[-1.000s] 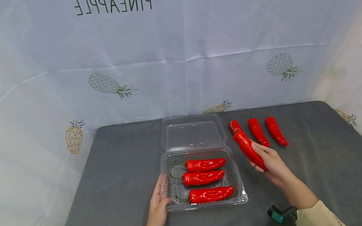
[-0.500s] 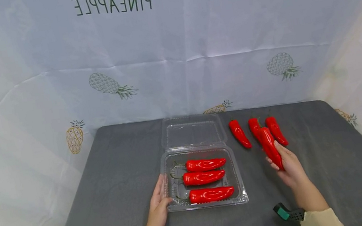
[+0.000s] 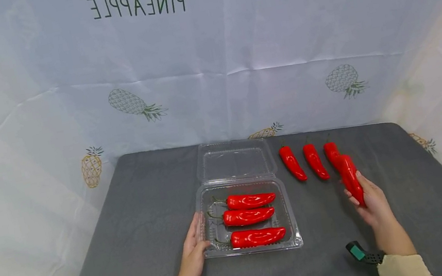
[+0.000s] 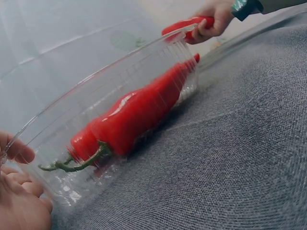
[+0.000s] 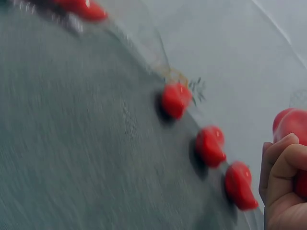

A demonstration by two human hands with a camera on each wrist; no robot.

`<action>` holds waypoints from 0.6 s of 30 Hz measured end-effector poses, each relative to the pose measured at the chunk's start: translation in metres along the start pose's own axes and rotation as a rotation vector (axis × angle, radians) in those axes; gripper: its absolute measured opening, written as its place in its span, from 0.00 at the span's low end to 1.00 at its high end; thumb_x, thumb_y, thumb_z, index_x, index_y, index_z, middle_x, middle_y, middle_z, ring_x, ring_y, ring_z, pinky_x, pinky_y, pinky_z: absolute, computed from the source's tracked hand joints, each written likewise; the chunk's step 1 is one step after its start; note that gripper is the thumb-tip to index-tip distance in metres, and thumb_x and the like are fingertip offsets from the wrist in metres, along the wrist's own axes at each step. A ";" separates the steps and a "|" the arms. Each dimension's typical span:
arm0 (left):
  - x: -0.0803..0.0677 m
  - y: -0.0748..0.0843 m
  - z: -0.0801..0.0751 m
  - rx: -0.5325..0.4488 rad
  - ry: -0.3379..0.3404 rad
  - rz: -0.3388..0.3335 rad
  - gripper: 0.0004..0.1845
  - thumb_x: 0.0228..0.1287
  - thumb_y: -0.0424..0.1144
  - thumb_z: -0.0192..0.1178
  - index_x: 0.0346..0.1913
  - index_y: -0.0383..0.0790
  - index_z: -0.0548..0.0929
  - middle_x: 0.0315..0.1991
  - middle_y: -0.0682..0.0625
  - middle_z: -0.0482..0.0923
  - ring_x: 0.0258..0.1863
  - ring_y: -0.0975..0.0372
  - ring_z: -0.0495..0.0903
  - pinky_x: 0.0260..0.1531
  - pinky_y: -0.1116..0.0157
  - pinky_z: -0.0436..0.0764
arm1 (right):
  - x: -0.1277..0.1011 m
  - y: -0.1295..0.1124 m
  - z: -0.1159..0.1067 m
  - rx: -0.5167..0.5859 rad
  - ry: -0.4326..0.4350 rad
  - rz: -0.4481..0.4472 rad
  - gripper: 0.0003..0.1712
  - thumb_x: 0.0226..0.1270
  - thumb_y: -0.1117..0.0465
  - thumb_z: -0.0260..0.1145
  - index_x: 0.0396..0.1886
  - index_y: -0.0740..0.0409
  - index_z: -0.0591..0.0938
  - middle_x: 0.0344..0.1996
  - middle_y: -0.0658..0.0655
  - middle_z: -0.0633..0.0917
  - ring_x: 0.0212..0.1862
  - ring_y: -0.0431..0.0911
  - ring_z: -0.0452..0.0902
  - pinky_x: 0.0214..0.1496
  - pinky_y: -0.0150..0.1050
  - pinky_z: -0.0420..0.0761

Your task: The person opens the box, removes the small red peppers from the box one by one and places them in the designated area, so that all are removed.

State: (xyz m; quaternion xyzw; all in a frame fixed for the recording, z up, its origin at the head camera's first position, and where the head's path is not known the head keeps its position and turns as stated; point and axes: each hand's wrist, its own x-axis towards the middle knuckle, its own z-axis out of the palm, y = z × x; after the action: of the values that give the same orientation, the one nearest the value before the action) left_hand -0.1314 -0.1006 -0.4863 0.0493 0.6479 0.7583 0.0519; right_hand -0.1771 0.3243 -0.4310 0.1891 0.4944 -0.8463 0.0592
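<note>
Your right hand (image 3: pixel 372 202) has carried its pepper (image 3: pixel 350 178) rightward past the row (image 3: pixel 315 161), fingers gripping it just beyond the third one, seemingly to extend the row, while your left hand (image 3: pixel 194 253), fingers relaxed, steadies the box (image 3: pixel 291 224).

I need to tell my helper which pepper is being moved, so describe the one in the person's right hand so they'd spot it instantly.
On the grey table, look right of the clear clamshell box to the row of three loose red peppers. The held pepper is at that row's right end, overlapping the last one, and it alone is gripped by the right hand.
</note>
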 end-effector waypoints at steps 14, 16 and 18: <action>0.000 -0.001 0.000 -0.008 -0.008 0.014 0.42 0.52 0.18 0.38 0.72 0.31 0.40 0.74 0.38 0.38 0.73 0.51 0.35 0.57 0.88 0.52 | 0.020 -0.024 -0.021 -0.226 0.256 -0.006 0.51 0.57 0.38 0.58 0.75 0.47 0.46 0.44 0.45 0.64 0.27 0.37 0.75 0.23 0.25 0.76; 0.000 -0.001 -0.001 -0.011 -0.012 0.016 0.42 0.52 0.18 0.38 0.72 0.30 0.39 0.74 0.38 0.38 0.72 0.51 0.35 0.57 0.88 0.52 | 0.024 -0.029 -0.022 -0.259 0.281 -0.015 0.52 0.56 0.37 0.59 0.74 0.48 0.47 0.44 0.45 0.64 0.26 0.37 0.76 0.23 0.25 0.76; 0.000 -0.002 -0.001 -0.012 -0.014 0.017 0.42 0.52 0.18 0.38 0.72 0.30 0.39 0.74 0.38 0.37 0.72 0.51 0.35 0.57 0.88 0.52 | 0.028 -0.035 -0.023 -0.280 0.289 -0.018 0.53 0.55 0.37 0.60 0.74 0.49 0.47 0.43 0.46 0.65 0.26 0.38 0.76 0.24 0.26 0.77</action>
State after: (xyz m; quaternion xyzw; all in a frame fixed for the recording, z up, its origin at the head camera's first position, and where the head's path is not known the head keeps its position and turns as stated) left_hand -0.1315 -0.1013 -0.4881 0.0599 0.6426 0.7622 0.0505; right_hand -0.2072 0.3639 -0.4238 0.2941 0.6125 -0.7337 0.0060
